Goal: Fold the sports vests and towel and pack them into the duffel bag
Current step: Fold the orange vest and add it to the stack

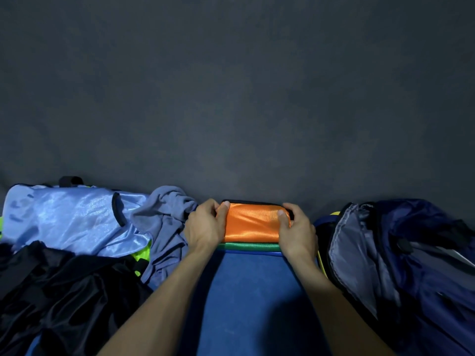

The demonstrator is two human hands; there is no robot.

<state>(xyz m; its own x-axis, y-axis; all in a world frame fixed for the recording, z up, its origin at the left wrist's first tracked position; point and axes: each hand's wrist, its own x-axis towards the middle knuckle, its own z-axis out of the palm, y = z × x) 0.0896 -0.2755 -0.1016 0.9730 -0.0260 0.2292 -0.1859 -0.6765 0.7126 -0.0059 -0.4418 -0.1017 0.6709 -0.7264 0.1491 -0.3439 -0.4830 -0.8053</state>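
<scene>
Both hands, left [205, 223] and right [298, 228], fingers curled around the ends of a folded shiny orange sports vest [253, 223], square it atop a green one [250, 246] beside the open navy duffel bag [401, 265].

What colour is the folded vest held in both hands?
Orange, with black trim at its far edge: folded vest, head view.

Both hands [253, 226] grip the folded orange vest [250, 224].
</scene>
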